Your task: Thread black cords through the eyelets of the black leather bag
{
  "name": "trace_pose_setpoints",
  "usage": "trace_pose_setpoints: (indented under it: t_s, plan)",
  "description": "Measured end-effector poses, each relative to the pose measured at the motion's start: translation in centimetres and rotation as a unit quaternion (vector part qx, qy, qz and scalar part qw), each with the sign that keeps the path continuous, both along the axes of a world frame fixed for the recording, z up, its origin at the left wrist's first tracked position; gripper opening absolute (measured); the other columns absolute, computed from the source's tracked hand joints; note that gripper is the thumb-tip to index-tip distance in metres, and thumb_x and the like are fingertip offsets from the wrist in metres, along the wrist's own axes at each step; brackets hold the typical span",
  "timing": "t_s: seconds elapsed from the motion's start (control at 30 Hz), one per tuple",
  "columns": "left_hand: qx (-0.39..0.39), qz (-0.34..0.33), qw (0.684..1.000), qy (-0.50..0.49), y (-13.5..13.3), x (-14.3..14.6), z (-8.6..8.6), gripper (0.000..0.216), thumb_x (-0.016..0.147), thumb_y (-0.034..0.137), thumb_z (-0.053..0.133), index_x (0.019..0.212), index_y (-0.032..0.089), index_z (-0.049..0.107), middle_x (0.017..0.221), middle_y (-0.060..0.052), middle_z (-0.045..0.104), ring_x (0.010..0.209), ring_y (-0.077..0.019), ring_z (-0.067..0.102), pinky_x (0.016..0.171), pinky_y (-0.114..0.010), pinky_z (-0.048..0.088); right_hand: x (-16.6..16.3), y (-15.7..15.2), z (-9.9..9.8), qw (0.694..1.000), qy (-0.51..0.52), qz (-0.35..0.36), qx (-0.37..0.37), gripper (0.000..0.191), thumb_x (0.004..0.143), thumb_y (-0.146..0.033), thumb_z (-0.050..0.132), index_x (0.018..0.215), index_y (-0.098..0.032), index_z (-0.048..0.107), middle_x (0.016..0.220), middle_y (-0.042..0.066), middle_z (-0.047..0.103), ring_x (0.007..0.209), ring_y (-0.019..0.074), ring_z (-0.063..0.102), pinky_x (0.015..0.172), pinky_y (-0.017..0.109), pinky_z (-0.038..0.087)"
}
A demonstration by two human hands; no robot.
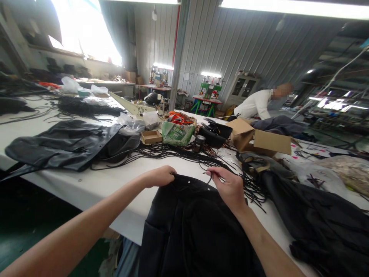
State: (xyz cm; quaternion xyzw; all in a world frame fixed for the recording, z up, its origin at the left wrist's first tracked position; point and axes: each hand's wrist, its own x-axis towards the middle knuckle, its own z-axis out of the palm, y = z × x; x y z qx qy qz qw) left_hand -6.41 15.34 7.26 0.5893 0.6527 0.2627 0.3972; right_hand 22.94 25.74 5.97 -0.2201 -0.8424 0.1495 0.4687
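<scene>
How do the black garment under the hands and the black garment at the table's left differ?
The near garment hangs over the table edge, gripped by the left hand; the left garment lies flat, untouched. The right hand pinches a cord at the near one. Both are dark.

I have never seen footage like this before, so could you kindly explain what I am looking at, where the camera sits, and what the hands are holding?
There is one picture, taken by a camera on a person's head, looking forward and down, so the two bare arms are that person's own. The left hand grips the top edge of a black garment that hangs over the edge of a white table. The right hand pinches a thin black cord just above that edge. Beyond lie loose black cords, more dark garments, a green packet and a cardboard box. Another person works farther back.
</scene>
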Motion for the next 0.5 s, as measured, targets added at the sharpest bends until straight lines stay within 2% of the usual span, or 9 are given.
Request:
trace_pose_setpoints:
  t_s: [0.1,0.2,0.3,0.5]
  plan:
    - [-0.016,-0.005,1.0,-0.02,0.5,-0.2,0.3,0.031,0.072,0.021,0.062,0.092,0.02,0.085,0.094,-0.007,0.079,0.09,-0.0284,0.066,0.076,-0.034,0.046,-1.3,0.3,-1.0,0.997,-0.046,0.05,-0.026,0.018,0.109,-0.027,0.065,0.112,-0.027,0.083,0.111,0.005,0.083,0.1,0.0254,0.08,0.095,0.039,0.067]
    - [-0.032,0.006,0.998,-0.051,0.8,-0.3,-0.1,0.024,0.077,0.033,0.071,0.091,0.021,0.086,0.096,-0.007,0.079,0.093,-0.0296,0.065,0.077,-0.035,0.045,-2.1,0.4,-2.0,0.988,-0.104,0.103,-0.042,0.023,0.108,-0.026,0.062,0.106,-0.027,0.084,0.111,0.006,0.082,0.101,0.0254,0.079,0.091,0.038,0.067]
    - [-0.06,0.025,0.991,-0.113,1.3,-0.2,-1.1,0.026,0.072,0.038,0.078,0.091,0.022,0.087,0.098,-0.007,0.081,0.095,-0.031,0.068,0.077,-0.035,0.049,-2.3,0.2,-2.9,0.984,-0.129,0.111,-0.051,0.024,0.108,-0.025,0.06,0.107,-0.027,0.084,0.109,0.007,0.081,0.099,0.0258,0.079,0.09,0.039,0.067]
    - [-0.082,0.063,0.963,-0.25,1.5,-0.2,-3.4,0.031,0.064,0.033,0.068,0.087,0.019,0.085,0.098,-0.01,0.083,0.092,-0.0326,0.074,0.075,-0.036,0.057,-2.0,-0.1,-3.2,0.979,-0.162,0.106,-0.066,0.02,0.105,-0.023,0.061,0.105,-0.026,0.081,0.105,0.006,0.081,0.097,0.026,0.078,0.089,0.04,0.063]
